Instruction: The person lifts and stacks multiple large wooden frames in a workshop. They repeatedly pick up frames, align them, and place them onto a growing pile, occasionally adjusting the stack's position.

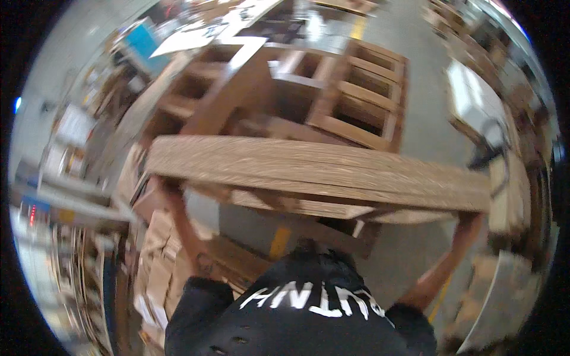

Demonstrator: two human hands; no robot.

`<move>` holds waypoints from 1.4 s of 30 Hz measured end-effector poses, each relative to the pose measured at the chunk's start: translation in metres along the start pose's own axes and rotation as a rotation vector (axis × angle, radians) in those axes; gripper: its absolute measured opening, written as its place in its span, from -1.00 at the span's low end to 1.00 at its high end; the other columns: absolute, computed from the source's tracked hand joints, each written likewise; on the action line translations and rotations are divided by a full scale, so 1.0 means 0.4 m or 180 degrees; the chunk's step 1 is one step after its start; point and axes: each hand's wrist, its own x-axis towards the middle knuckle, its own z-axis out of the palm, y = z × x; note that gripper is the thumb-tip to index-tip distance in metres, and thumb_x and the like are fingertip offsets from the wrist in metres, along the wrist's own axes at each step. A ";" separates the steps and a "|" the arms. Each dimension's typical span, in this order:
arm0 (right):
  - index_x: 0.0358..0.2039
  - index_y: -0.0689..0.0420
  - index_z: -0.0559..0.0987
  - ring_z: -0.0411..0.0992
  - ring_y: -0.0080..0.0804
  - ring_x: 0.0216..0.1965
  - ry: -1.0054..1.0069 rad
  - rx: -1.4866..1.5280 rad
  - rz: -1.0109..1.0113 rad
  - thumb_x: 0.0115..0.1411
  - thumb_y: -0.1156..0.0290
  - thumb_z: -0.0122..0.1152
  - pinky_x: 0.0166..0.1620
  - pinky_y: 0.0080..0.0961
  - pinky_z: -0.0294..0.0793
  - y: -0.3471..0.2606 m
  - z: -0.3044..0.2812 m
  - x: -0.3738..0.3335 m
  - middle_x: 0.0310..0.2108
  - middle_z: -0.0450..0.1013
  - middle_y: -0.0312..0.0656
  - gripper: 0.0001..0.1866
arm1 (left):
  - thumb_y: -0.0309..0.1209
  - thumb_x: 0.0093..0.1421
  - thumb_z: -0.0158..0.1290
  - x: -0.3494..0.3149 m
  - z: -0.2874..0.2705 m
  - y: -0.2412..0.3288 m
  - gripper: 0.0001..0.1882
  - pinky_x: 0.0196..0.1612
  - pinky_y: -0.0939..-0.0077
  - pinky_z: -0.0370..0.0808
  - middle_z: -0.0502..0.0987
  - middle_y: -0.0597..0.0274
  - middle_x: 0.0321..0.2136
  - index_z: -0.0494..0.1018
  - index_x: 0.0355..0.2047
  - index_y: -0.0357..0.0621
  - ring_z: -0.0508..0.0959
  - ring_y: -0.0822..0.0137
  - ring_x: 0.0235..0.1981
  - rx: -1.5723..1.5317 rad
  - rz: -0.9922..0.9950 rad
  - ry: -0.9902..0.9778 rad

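A long stack of wood-grain boards (320,169) stretches across the view in front of my body, with thin dark lines running along its length. My left hand (169,185) grips it from below near the left end. Near the right end, my right hand (470,219) has hold of the lower edge. The boards hide most of the fingers on both hands. Beyond the boards stand brown wooden cabinet frames (356,89) with open compartments, blurred by motion.
Flattened cardboard (157,255) lies at the lower left. A white-topped stack (475,98) stands at the right, across a grey floor (424,89) with yellow lines. Upright panels (89,279) line the left side. A blue box (142,44) is at the far left.
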 end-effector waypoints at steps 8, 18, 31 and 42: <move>0.37 0.11 0.24 0.28 -0.17 0.22 -0.0004 -0.0119 0.0071 0.37 -0.17 -0.05 0.25 -0.20 0.27 0.021 -0.039 0.017 0.28 0.27 -0.08 -0.25 | -0.01 0.48 -0.18 -0.097 0.385 0.089 -0.48 -0.02 0.47 0.36 0.52 0.27 -0.12 0.46 0.04 -0.24 0.45 0.43 -0.13 0.0797 0.0689 0.0795; 0.41 -0.03 0.18 0.20 -0.11 0.31 0.0708 0.0379 0.0487 0.38 -0.27 -0.17 0.35 -0.04 0.16 0.041 0.009 0.052 0.37 0.16 -0.13 -0.23 | 0.06 0.48 -0.24 -0.075 0.327 0.084 -0.44 -0.06 0.52 0.33 0.50 0.30 -0.17 0.45 0.06 -0.19 0.42 0.46 -0.18 0.0938 0.0585 0.0728; 0.39 -0.10 0.22 0.23 -0.12 0.30 0.1483 0.0274 0.0413 0.34 -0.34 -0.16 0.33 -0.05 0.21 0.002 0.166 0.042 0.36 0.20 -0.19 -0.22 | 0.43 0.31 -0.39 -0.079 0.262 -0.024 -0.08 0.05 0.39 0.35 0.45 0.24 -0.02 0.26 0.27 -0.14 0.43 0.32 -0.05 0.0668 -0.0046 0.1211; 0.39 -0.17 0.23 0.20 -0.15 0.32 0.1626 0.0346 0.0530 0.29 -0.40 -0.12 0.34 -0.11 0.20 -0.010 0.174 -0.011 0.37 0.18 -0.25 -0.19 | 0.19 0.40 -0.23 -0.058 0.114 -0.138 -0.39 -0.08 -0.07 0.53 0.53 0.12 -0.08 0.39 0.06 -0.08 0.56 0.04 -0.25 0.0494 0.0643 0.1286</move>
